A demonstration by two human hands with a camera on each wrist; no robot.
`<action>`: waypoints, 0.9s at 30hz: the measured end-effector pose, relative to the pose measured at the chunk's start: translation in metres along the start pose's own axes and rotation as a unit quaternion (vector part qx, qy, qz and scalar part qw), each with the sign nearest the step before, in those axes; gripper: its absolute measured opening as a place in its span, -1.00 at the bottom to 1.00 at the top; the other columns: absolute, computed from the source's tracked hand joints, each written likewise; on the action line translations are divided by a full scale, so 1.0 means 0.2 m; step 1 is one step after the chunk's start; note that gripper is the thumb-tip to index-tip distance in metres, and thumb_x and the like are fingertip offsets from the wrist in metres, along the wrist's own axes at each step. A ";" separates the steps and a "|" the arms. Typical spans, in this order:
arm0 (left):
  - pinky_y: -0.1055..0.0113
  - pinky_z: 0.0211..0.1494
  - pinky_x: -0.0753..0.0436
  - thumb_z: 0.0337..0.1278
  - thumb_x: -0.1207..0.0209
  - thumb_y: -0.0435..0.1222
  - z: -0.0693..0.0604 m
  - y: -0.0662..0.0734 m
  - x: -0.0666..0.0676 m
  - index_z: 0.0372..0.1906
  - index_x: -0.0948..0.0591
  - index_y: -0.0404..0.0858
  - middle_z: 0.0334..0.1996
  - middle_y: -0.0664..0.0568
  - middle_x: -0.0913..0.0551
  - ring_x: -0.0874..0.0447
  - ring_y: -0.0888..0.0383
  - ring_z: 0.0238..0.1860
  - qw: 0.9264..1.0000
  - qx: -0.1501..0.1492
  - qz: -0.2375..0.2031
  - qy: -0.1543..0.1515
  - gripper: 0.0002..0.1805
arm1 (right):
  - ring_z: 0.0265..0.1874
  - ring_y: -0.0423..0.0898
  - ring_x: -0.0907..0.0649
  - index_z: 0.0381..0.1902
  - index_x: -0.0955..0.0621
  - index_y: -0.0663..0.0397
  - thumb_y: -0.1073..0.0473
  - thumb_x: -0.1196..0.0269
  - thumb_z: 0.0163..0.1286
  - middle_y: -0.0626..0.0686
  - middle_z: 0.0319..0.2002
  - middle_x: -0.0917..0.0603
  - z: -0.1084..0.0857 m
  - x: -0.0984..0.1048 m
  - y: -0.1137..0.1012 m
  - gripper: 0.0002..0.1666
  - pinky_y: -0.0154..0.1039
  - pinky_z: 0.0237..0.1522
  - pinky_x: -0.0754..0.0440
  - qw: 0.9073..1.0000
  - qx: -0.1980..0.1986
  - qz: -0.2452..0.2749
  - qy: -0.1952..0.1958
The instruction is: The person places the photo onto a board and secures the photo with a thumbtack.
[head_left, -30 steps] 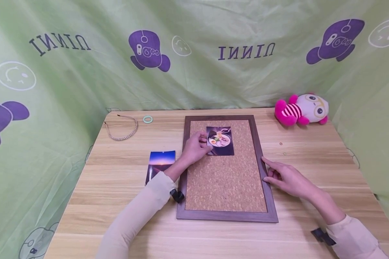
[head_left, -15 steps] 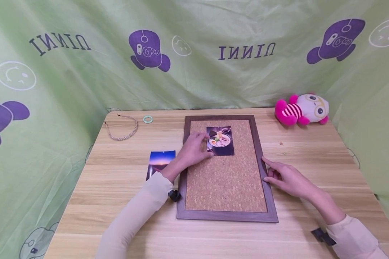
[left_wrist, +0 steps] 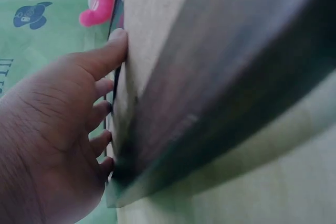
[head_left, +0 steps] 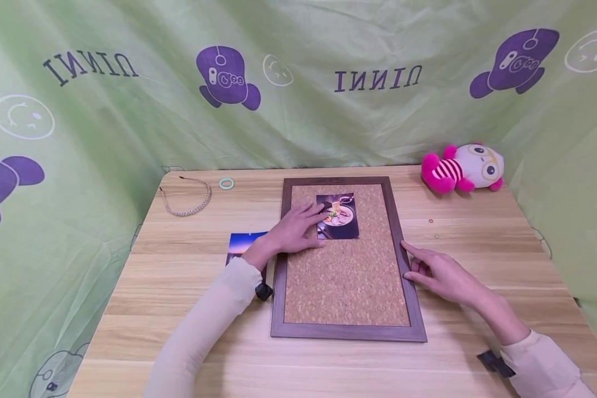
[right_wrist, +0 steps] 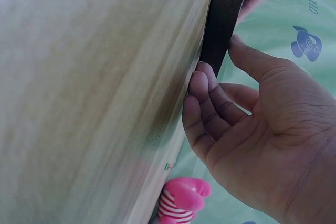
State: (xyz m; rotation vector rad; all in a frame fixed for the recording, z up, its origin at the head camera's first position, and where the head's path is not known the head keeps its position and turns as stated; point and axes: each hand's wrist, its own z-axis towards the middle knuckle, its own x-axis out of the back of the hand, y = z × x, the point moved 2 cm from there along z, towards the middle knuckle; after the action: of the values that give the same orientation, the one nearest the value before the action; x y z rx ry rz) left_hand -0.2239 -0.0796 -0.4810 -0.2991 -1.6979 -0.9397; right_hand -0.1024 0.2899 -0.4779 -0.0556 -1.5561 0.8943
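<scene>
1. Sleeves (head_left: 204, 331), pale, reach in over the near side of the surface (head_left: 239, 342); black device at each cuff.
2. Cork board (head_left: 345, 282), dark frame, flat mid-surface, its far end close to the far edge.
3. Right hand (head_left: 440, 273) on the board's side toward the surface's right edge. Fingers slightly bent, tips and thumb touching the frame, not wrapped round it.
4. Sunset photo (head_left: 241, 243) on the surface, toward the left edge; left wrist partly hides it.
5. Left hand (head_left: 293, 228) over the board. Fingers released, spread nearly straight, tips overlapping the food photo (head_left: 345, 220); pressure cannot be told.
6. Food photo lies on the cork toward the far edge.
7. Two tiny rings (head_left: 431, 220), toward the right edge.
8. Headband (head_left: 186, 213), far left corner; mint ring (head_left: 226, 188) just beside.
9. Pink-and-white plush (head_left: 462, 168), lying at the far right corner.
10. Green curtain (head_left: 298, 121) beyond the far edge.
</scene>
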 end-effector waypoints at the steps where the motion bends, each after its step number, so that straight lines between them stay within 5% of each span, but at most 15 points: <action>1: -0.16 0.84 0.12 0.56 -0.31 0.05 0.00 0.00 0.00 0.73 -0.35 -0.22 0.79 -0.15 -0.13 0.09 -0.27 0.80 1.000 -0.002 0.001 0.000 -0.15 | -0.40 -0.42 -0.50 0.54 -0.46 0.51 0.26 -0.54 0.44 -0.25 -0.36 -0.59 0.00 0.00 0.00 -0.15 -0.29 -0.35 -0.61 1.000 -0.001 0.000 -0.001; 15: -0.23 0.82 0.08 0.55 -0.32 -0.01 -0.01 -0.01 0.01 0.71 -0.39 -0.24 0.77 -0.16 -0.20 0.03 -0.29 0.79 1.000 -0.007 -0.009 0.003 -0.19 | -0.39 -0.41 -0.52 0.54 -0.48 0.49 0.22 -0.54 0.44 -0.26 -0.34 -0.62 0.01 0.03 -0.01 -0.15 -0.27 -0.32 -0.65 1.000 -0.005 -0.013 -0.005; 22: -0.27 0.81 0.03 0.53 -0.33 0.01 0.00 -0.01 0.00 0.70 -0.40 -0.23 0.76 -0.15 -0.22 0.00 -0.27 0.79 1.000 -0.012 -0.006 0.008 -0.19 | -0.41 -0.33 -0.61 0.39 -0.61 0.45 0.36 -0.53 0.40 -0.08 -0.34 -0.75 0.03 0.15 0.07 -0.34 -0.35 -0.37 -0.68 0.996 -0.055 0.004 0.063; 27: -0.24 0.82 0.04 0.55 -0.31 0.03 0.00 -0.04 -0.02 0.72 -0.38 -0.18 0.78 -0.10 -0.19 0.04 -0.22 0.80 1.000 -0.006 -0.011 0.012 -0.18 | -0.43 -0.34 -0.61 0.16 -0.69 0.47 0.46 -0.49 0.39 0.17 -0.31 -0.78 0.05 0.22 0.18 -0.59 -0.46 -0.41 -0.63 0.985 -0.118 0.049 0.120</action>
State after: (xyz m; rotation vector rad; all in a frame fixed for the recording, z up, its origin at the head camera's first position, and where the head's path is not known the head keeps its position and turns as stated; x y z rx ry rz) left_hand -0.2264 -0.0833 -0.4881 -0.2768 -1.6781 -0.9664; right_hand -0.1374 0.3320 -0.4616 -0.3986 -1.4330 0.7455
